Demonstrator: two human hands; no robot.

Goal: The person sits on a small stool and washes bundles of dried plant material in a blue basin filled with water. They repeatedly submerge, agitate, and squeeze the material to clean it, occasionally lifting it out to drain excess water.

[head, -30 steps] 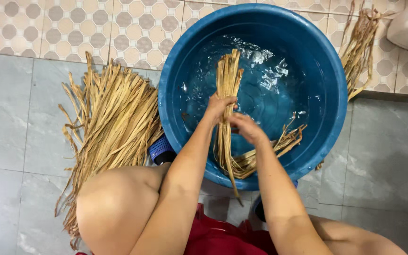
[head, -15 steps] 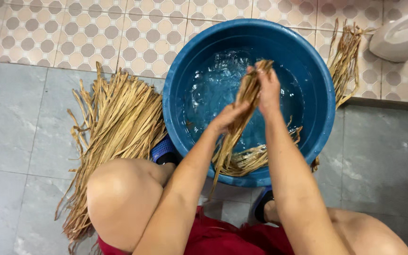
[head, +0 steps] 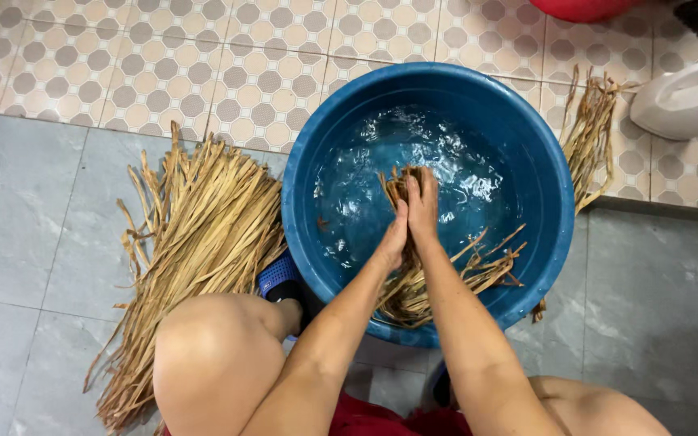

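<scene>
Both hands, the left hand (head: 395,236) and right hand (head: 423,202), press palm to palm around a bundle of straw strips (head: 410,274) over the water in the blue basin (head: 543,242) (dry strips (head: 195,242) lie outside it), the bundle's loose ends trailing below the grip.

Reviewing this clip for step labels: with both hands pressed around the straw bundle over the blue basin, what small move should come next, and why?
Probably slide both palms down the bundle to rub it clean. The left hand and right hand clasp the upper end of the straw bundle between them, its lower end hangs over the near rim of the blue basin, and the water is rippled around them.
</scene>
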